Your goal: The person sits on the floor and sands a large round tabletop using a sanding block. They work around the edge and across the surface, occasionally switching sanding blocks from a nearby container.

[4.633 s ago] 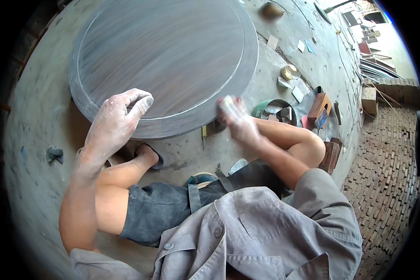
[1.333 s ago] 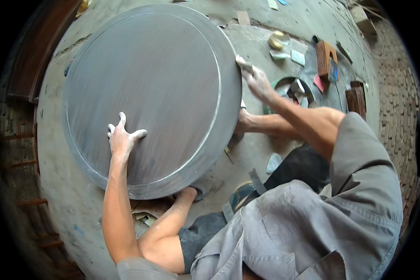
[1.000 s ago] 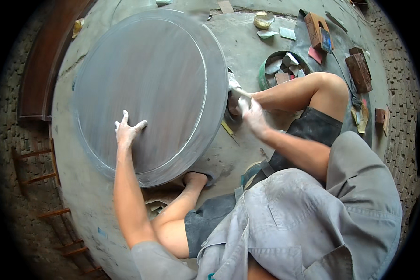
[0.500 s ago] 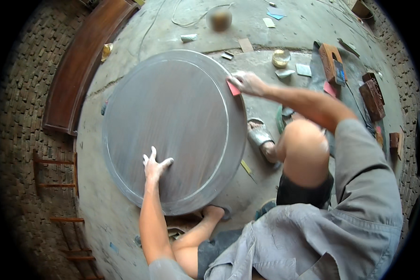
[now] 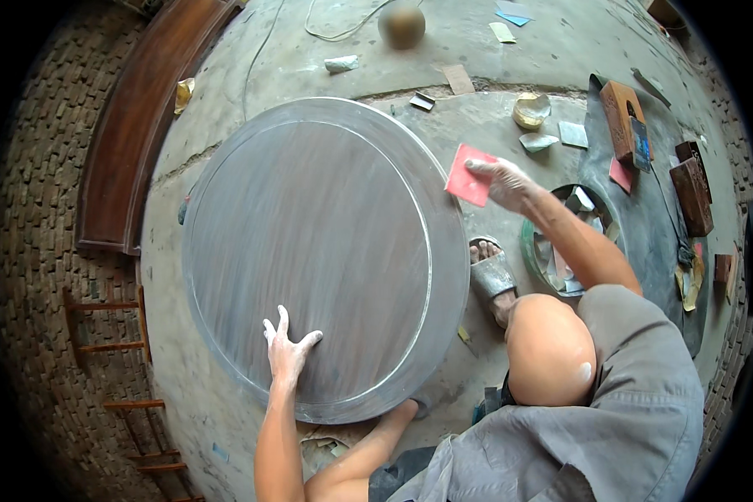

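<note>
A large round wooden tabletop (image 5: 326, 243), dusted grey with a pale ring groove near its rim, lies in front of me. My left hand (image 5: 288, 356) rests on its near part, fingers spread and whitened with dust. My right hand (image 5: 510, 184) pinches a flat, square piece of pink sandpaper (image 5: 467, 176) just off the tabletop's right edge, thumb on top and the fingers beneath mostly hidden. Beneath my right forearm stands a green-rimmed basin (image 5: 527, 247) holding several scraps.
To the right, a dark mat (image 5: 602, 201) bears a wooden block (image 5: 621, 117), a phone (image 5: 640, 144) and a second pink piece (image 5: 620, 174). A yellowish bowl (image 5: 530, 110) stands beyond the basin. A long brown wooden panel (image 5: 134, 151) lies at far left.
My right hand has come off the tabletop's rim, moving right and nearer with the pink sandpaper. My left hand stays spread on the wood. The view has shifted, uncovering the basin.
</note>
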Demonstrator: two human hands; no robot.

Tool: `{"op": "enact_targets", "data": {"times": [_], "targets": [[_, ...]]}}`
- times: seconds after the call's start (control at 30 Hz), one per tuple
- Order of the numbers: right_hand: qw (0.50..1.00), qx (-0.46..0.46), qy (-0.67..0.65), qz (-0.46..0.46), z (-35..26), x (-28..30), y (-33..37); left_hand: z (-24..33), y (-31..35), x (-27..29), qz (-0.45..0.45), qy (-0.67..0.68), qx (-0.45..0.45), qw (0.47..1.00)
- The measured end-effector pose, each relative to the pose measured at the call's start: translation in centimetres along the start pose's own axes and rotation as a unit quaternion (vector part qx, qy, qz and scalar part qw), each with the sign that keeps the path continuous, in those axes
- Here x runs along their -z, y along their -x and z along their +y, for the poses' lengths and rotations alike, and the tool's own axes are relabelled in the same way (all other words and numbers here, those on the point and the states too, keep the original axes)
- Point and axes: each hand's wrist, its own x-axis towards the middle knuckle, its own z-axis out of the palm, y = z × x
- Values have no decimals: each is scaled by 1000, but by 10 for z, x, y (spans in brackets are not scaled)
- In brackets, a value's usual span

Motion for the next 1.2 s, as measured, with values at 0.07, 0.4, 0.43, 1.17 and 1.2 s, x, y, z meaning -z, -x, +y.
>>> {"op": "enact_targets", "data": {"times": [0.07,0.4,0.43,1.17,1.2], "targets": [[998,16,58,36,-30,2,-11,-1,-1,1,4,-5,-3,1000],[910,10,408,-67,-77,-55,-141,-6,-4,-1,1,23,-14,1000],[900,-5,430,-69,-79,-59,-148,-5,-4,-2,3,20,-19,1000],[782,31,612,-114,-88,-151,-284,0,-3,3,-9,4,-7,1000],[787,31,605,-119,-81,-151,-294,-2,-2,4,-7,3,-4,1000]]}}
